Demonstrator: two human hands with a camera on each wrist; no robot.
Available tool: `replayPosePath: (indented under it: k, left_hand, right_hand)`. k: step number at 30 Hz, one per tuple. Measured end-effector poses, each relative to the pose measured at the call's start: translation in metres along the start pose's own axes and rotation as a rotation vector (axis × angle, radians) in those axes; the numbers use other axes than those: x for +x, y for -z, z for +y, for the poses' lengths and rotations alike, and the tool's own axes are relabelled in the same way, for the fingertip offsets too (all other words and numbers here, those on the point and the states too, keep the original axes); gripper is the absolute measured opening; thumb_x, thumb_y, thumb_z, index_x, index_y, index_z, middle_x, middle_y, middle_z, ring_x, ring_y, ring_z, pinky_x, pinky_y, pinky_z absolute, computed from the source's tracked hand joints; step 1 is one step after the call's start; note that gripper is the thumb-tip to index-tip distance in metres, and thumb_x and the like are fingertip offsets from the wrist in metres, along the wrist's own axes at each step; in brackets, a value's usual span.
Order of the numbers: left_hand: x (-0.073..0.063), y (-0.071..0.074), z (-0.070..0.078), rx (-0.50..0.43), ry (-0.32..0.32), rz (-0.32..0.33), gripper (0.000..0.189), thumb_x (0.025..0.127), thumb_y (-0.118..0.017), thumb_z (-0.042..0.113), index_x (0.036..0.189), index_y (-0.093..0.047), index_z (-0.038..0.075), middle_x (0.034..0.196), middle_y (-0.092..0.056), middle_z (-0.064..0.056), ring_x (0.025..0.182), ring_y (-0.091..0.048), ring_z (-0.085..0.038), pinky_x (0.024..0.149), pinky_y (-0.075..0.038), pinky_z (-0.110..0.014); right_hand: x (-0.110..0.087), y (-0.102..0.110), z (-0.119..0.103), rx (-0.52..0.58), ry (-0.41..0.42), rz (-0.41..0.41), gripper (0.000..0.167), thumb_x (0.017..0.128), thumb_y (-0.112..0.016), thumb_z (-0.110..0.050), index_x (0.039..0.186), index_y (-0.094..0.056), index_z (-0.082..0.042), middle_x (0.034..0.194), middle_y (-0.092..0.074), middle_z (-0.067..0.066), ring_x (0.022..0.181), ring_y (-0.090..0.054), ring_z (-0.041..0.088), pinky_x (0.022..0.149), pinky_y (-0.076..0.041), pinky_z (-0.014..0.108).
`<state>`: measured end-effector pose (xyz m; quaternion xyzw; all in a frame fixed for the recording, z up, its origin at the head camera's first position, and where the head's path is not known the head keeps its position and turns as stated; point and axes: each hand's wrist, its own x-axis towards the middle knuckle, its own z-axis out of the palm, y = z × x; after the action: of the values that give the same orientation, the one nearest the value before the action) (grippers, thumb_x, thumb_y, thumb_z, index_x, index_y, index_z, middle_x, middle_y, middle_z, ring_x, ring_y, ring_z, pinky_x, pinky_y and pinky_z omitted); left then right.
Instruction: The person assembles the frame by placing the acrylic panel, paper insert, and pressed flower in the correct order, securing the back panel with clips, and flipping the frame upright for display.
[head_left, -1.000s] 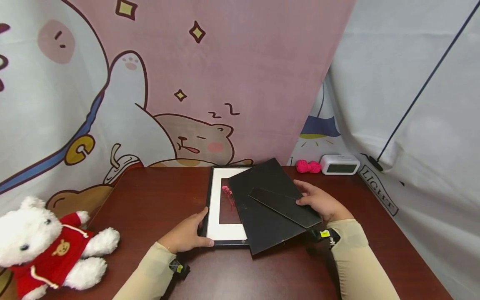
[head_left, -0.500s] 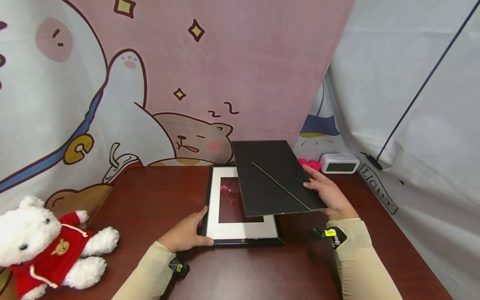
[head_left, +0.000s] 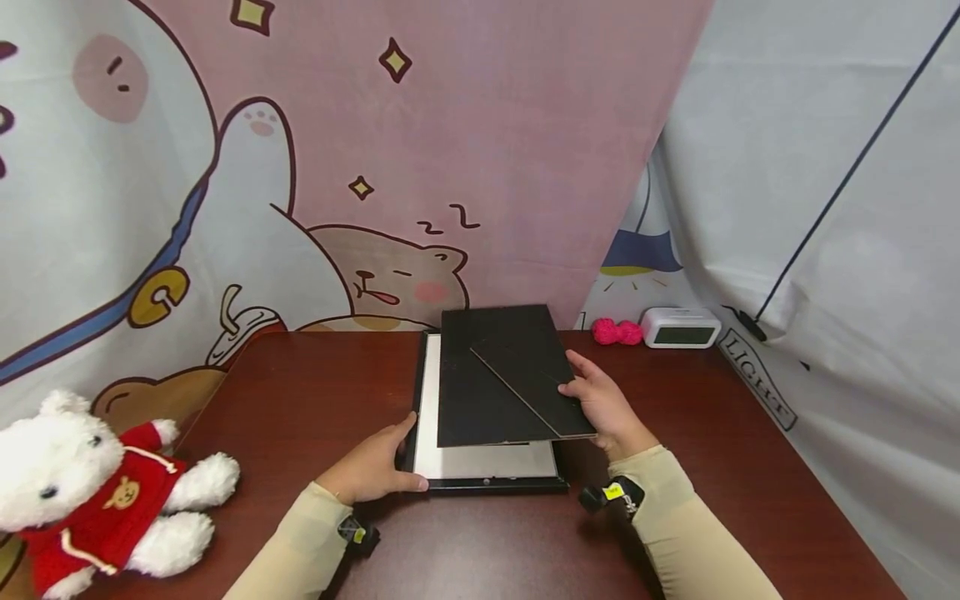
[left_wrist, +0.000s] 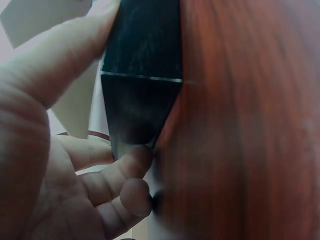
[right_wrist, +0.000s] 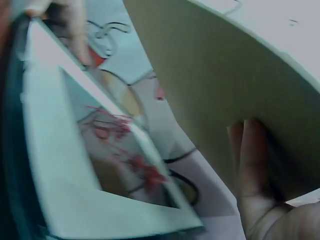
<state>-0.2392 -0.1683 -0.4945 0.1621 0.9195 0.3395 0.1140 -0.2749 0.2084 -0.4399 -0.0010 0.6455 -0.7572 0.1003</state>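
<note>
A black picture frame (head_left: 491, 485) with a white mat (head_left: 480, 463) lies on the table. My left hand (head_left: 371, 467) grips its near left corner, thumb at the front edge and fingers along the left side. My right hand (head_left: 609, 412) pinches the right edge of a black backing board (head_left: 480, 392), thumb on top and fingers beneath. The board is raised and tilted over the frame, covering most of it, with a stand flap (head_left: 532, 383) on its upper face. In the right wrist view, its tan underside (right_wrist: 200, 65) and pink flowers (right_wrist: 145, 170) inside the mat show.
A white plush bear (head_left: 82, 492) in a red sweater sits at the left on the brown table (head_left: 330, 375). At the back right are a pink yarn bundle (head_left: 617, 332) and a white digital clock (head_left: 681, 328). A printed curtain (head_left: 525, 150) hangs behind.
My right hand lifted the backing board off to the right, straightened it, then brought it left and lower over the frame. The left hand stayed on the frame's corner.
</note>
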Motion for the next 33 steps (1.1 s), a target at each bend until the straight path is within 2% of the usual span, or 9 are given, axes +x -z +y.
replayPosePath:
  k: [3,7,13,16,19,23,25,30,33]
  left_hand:
    - [0.000,0.000,0.000,-0.008,-0.022,0.002,0.121,0.072,-0.098,0.039,0.165,-0.030,0.000,0.137,-0.063,-0.021,0.110,-0.065,-0.023,0.096,-0.054,-0.049]
    - [0.001,0.000,0.001,0.004,-0.033,0.006,0.123,0.071,-0.098,0.039,0.165,-0.029,0.000,0.136,-0.063,-0.019,0.107,-0.065,-0.020,0.095,-0.054,-0.048]
    - [0.000,0.002,0.002,0.002,-0.023,-0.001,0.125,0.074,-0.097,0.036,0.169,-0.021,0.008,0.162,-0.045,-0.021,0.125,-0.063,-0.031,0.104,-0.051,-0.053]
    - [-0.001,0.002,0.003,-0.006,-0.026,-0.003,0.125,0.075,-0.097,0.035,0.170,-0.018,0.014,0.164,-0.042,-0.020,0.126,-0.063,-0.034,0.104,-0.051,-0.054]
    - [-0.002,0.002,0.003,0.006,-0.031,0.000,0.124,0.075,-0.097,0.036,0.171,-0.020,0.018,0.160,-0.046,-0.021,0.125,-0.064,-0.034,0.102,-0.052,-0.056]
    - [-0.002,0.003,0.004,0.044,-0.053,0.000,0.116,0.074,-0.097,0.039,0.168,-0.030,0.022,0.140,-0.061,-0.018,0.118,-0.066,-0.031,0.096,-0.054,-0.055]
    - [-0.002,0.003,0.004,0.055,-0.065,-0.003,0.112,0.074,-0.096,0.040,0.166,-0.036,0.023,0.130,-0.064,-0.014,0.114,-0.066,-0.028,0.093,-0.055,-0.053]
    - [-0.003,0.004,0.005,0.077,-0.070,0.000,0.106,0.074,-0.096,0.040,0.163,-0.042,0.023,0.124,-0.065,-0.011,0.112,-0.066,-0.027,0.090,-0.055,-0.052]
    - [-0.004,0.005,0.007,0.094,-0.070,0.004,0.105,0.073,-0.096,0.039,0.163,-0.043,0.022,0.124,-0.065,-0.011,0.112,-0.067,-0.027,0.091,-0.056,-0.052]
  right_hand:
    - [0.003,-0.011,0.012,-0.009,-0.024,0.006,0.074,0.103,-0.043,0.002,0.170,-0.014,-0.010,0.138,-0.055,0.023,0.079,-0.076,0.010,0.068,-0.062,0.026]
    - [0.004,-0.021,0.022,-0.010,-0.040,0.010,0.075,0.102,-0.043,0.002,0.170,-0.014,-0.009,0.139,-0.053,0.025,0.079,-0.075,0.010,0.067,-0.062,0.026]
    - [0.007,-0.029,0.033,-0.044,-0.045,0.017,0.077,0.100,-0.047,0.002,0.169,-0.015,-0.007,0.135,-0.056,0.025,0.077,-0.075,0.011,0.066,-0.062,0.027]
    - [0.008,-0.031,0.036,-0.079,-0.045,0.025,0.077,0.099,-0.047,0.002,0.169,-0.015,-0.007,0.139,-0.055,0.028,0.078,-0.075,0.012,0.066,-0.062,0.027]
    - [0.009,-0.032,0.038,-0.124,-0.053,0.046,0.077,0.099,-0.049,0.001,0.169,-0.018,-0.008,0.142,-0.053,0.029,0.081,-0.074,0.012,0.068,-0.061,0.027]
    - [0.009,-0.033,0.038,-0.249,-0.053,0.081,0.076,0.097,-0.055,-0.002,0.167,-0.025,-0.006,0.139,-0.058,0.030,0.083,-0.073,0.015,0.069,-0.060,0.028]
    - [0.009,-0.033,0.037,-0.348,-0.036,0.087,0.076,0.096,-0.058,-0.004,0.166,-0.028,-0.002,0.140,-0.058,0.032,0.091,-0.073,0.021,0.072,-0.061,0.032]
    - [0.009,-0.030,0.036,-0.645,0.018,0.093,0.073,0.097,-0.066,-0.013,0.161,-0.036,0.004,0.157,-0.048,0.030,0.129,-0.061,0.035,0.101,-0.055,0.048]
    - [0.009,-0.027,0.035,-0.758,0.027,0.087,0.074,0.096,-0.069,-0.018,0.159,-0.039,0.005,0.158,-0.046,0.029,0.134,-0.058,0.039,0.109,-0.049,0.055]
